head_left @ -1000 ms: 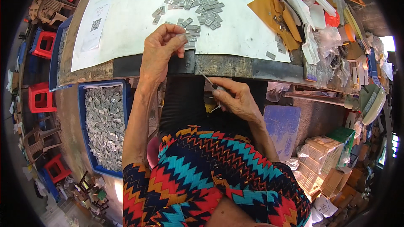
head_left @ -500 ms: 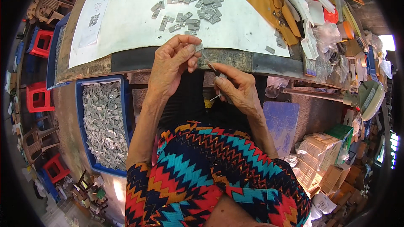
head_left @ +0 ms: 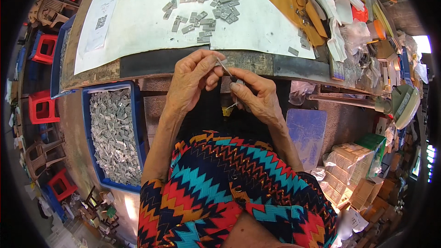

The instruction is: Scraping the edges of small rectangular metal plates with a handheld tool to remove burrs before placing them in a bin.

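Observation:
My left hand (head_left: 192,79) pinches a small grey metal piece (head_left: 218,61) at the near edge of the workbench (head_left: 151,60). Beside it, my right hand (head_left: 255,95) grips a thin metal pick (head_left: 225,69) whose tip touches that piece. Both hands meet just below the bench edge, above my lap. Several more small grey pieces (head_left: 204,7) lie scattered on the white sheet (head_left: 138,18) on the bench, farther away.
A blue crate (head_left: 92,110) full of grey metal pieces stands on the floor to my left. Yellow cloth (head_left: 294,9), bags and tools crowd the bench's right end. Red stools (head_left: 43,108) stand far left; a blue board (head_left: 305,131) and boxes (head_left: 351,160) sit right.
My left hand came off the white sheet with a piece and drew back to the bench edge. My right hand rose to meet it, and the pick now touches the piece.

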`<act>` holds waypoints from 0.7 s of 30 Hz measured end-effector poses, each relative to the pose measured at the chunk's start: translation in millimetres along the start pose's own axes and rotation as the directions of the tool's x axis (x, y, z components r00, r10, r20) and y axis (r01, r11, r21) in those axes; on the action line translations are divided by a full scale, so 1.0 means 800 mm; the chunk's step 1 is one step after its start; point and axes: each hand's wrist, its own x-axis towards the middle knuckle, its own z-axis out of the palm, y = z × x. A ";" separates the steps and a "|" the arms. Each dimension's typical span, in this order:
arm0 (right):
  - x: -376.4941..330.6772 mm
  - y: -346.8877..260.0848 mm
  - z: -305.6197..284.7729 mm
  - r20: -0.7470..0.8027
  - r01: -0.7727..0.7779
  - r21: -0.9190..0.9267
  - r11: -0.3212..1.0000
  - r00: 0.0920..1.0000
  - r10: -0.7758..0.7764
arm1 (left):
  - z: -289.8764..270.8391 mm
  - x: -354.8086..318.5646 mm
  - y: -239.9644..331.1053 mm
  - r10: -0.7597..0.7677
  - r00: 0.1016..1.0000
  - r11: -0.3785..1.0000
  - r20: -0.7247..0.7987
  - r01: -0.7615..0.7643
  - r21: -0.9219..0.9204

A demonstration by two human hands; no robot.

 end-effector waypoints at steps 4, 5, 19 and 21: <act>0.003 0.001 -0.003 -0.010 0.016 0.020 1.000 1.000 -0.016 | 0.001 -0.004 -0.013 0.002 0.999 0.999 0.039 -0.001 -0.035; 0.003 0.000 -0.003 -0.012 0.015 0.021 1.000 1.000 -0.014 | 0.003 -0.004 -0.016 0.000 0.999 0.999 0.039 0.002 -0.035; 0.008 0.004 -0.004 0.005 -0.072 0.089 0.993 0.997 0.072 | -0.002 -0.009 -0.017 0.043 0.995 0.882 0.091 -0.081 0.464; 0.007 0.005 -0.002 0.008 -0.065 0.098 0.993 0.998 0.065 | -0.010 -0.005 -0.025 0.076 0.994 0.918 0.078 -0.100 0.384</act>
